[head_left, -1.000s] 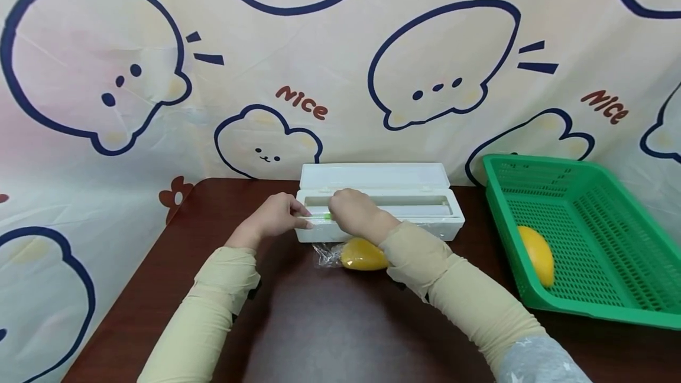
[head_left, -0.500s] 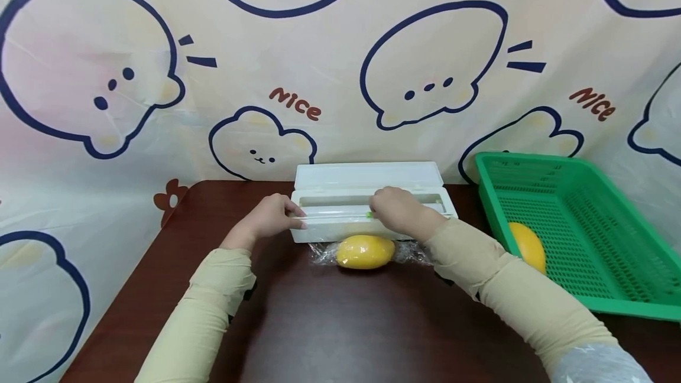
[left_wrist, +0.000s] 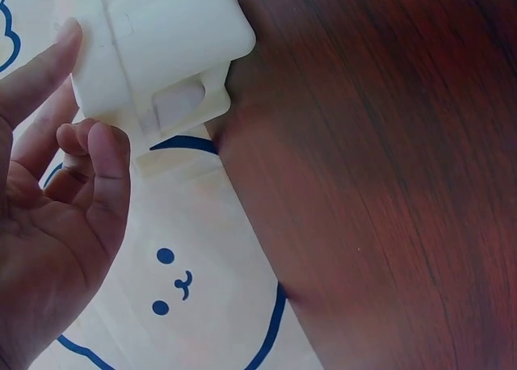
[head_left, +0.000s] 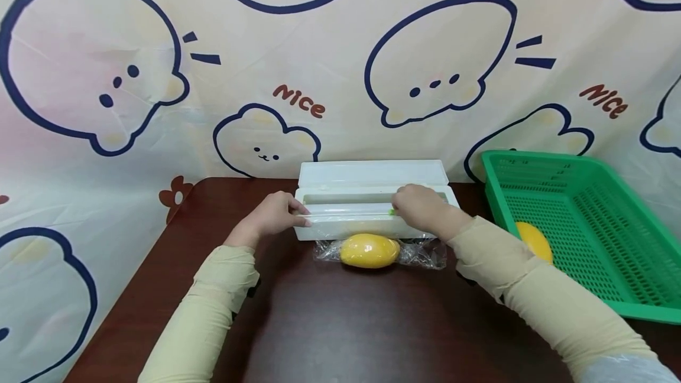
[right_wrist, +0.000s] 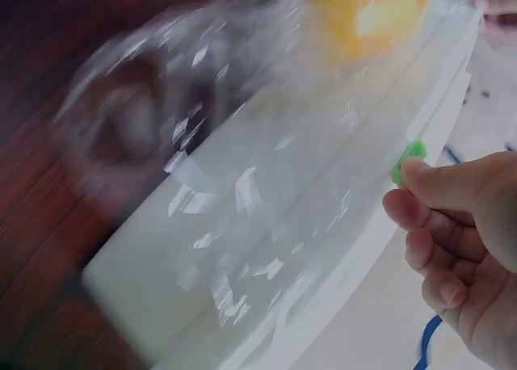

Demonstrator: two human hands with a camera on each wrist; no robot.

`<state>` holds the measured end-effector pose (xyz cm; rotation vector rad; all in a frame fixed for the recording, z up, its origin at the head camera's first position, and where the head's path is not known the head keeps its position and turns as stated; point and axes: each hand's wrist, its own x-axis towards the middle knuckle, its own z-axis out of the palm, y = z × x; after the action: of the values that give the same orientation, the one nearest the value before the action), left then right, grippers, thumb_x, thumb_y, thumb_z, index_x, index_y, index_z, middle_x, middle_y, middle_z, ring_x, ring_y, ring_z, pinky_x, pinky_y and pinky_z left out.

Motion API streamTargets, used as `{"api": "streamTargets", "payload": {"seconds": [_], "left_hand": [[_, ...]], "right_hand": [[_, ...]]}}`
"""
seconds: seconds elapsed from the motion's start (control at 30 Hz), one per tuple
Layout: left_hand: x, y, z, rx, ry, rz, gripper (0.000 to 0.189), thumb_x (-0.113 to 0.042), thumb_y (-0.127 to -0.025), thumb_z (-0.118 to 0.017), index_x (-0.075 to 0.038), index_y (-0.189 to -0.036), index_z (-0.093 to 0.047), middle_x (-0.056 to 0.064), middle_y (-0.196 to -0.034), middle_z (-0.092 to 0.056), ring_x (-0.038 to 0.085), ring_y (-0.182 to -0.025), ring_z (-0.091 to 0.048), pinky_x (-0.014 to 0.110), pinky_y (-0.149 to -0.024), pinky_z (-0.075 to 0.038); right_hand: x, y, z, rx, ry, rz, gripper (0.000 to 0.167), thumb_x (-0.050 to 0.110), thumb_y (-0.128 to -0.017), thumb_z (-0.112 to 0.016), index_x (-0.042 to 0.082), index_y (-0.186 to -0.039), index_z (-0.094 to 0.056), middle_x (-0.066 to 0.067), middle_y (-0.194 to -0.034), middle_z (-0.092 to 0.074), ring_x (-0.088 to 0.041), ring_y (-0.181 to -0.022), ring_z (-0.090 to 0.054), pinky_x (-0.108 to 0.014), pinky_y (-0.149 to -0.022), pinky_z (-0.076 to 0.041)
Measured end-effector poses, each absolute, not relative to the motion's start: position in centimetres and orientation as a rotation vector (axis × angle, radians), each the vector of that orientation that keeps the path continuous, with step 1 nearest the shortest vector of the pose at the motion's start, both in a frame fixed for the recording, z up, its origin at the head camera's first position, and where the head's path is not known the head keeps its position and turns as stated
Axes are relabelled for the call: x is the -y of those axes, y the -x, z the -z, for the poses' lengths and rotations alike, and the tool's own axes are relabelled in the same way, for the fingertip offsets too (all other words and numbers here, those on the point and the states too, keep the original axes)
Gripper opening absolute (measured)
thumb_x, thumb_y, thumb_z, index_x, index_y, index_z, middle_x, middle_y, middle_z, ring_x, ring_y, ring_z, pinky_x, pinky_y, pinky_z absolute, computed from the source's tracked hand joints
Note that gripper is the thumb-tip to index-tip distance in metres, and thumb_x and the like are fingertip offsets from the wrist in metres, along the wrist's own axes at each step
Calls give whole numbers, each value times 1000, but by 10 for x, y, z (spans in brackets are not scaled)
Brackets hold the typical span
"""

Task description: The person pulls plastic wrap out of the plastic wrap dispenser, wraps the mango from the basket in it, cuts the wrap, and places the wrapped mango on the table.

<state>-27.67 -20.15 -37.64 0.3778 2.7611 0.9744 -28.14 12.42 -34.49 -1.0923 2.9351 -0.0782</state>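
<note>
A white cling film box point(head_left: 346, 228) stands at the back of the table with its lid point(head_left: 372, 173) raised. My left hand point(head_left: 273, 213) grips the box's left end, thumb in front and fingers over the top edge. My right hand point(head_left: 425, 210) pinches a small green slide cutter point(right_wrist: 412, 156) on the box's front edge, right of its middle. In front of the box lies a yellow mango-shaped fruit point(head_left: 369, 251) with clear cling film point(head_left: 425, 253) spread to both sides. In the right wrist view, the film drapes over the box front, wrinkled and shiny.
A green perforated basket point(head_left: 601, 253) stands at the right with another yellow fruit point(head_left: 534, 241) inside, partly hidden by the basket wall. Behind the dark wooden table point(head_left: 330, 324) hangs a printed cloth point(head_left: 340, 64).
My right hand has slid rightward along the box's front edge with the green slide cutter, uncovering the fruit and the film on its right. My left hand stays at the box's left end.
</note>
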Motion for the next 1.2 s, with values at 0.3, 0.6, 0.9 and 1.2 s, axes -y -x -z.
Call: {"api": "streamTargets", "payload": {"seconds": [0.3,0.6,0.9,1.2], "left_hand": [[207,274,379,-2758,-331,-970,21,-14,-87,-82,-1,-103,-80,10,-101,-69,25,-91,-54,35,-73,-48],[209,274,380,-2756,-336,-978,20,-14,-87,-82,-1,-102,-80,11,-102,-69,24,-92,-55,34,-73,-49],[206,275,379,-2754,-364,-982,20,-14,-87,-82,-1,-102,-80,10,-99,-69,23,-89,-54,34,-72,-48],[202,277,376,-2761,-371,-966,20,-14,-87,-83,-1,-102,-80,11,-101,-69,24,-90,-56,35,-74,-50]], "right_hand": [[-167,279,347,-2937,926,41,26,5,-98,-65,11,-73,-64,-1,-75,-59,-16,-65,-47,-32,-59,-43],[-193,276,339,-2984,828,-17,12,4,-93,-70,5,-82,-70,-8,-83,-69,-19,-69,-58,-38,-63,-52],[-203,275,334,-2960,798,-27,15,5,-95,-69,6,-81,-69,-4,-79,-66,-17,-66,-52,-35,-63,-49],[-212,276,333,-2971,818,-24,17,3,-93,-70,7,-77,-69,-3,-76,-65,-17,-65,-50,-34,-61,-46]]}}
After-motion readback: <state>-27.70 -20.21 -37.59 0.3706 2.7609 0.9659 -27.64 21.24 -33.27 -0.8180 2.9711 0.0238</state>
